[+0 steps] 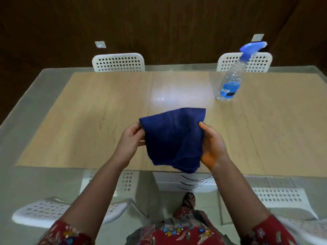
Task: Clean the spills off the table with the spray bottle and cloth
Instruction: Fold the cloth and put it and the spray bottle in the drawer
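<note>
A dark blue cloth hangs folded between both hands, just above the near middle of the wooden table. My left hand pinches its left edge. My right hand grips its right side, thumb on top. A clear spray bottle with a blue trigger head and some blue liquid stands upright at the far right of the table, apart from both hands. A wet, shiny patch lies on the tabletop just beyond the cloth.
White perforated chairs stand at the far side, one at the left and one at the right. Two more sit at the near left and near right. A glass border rims the table. A dark wood wall is behind.
</note>
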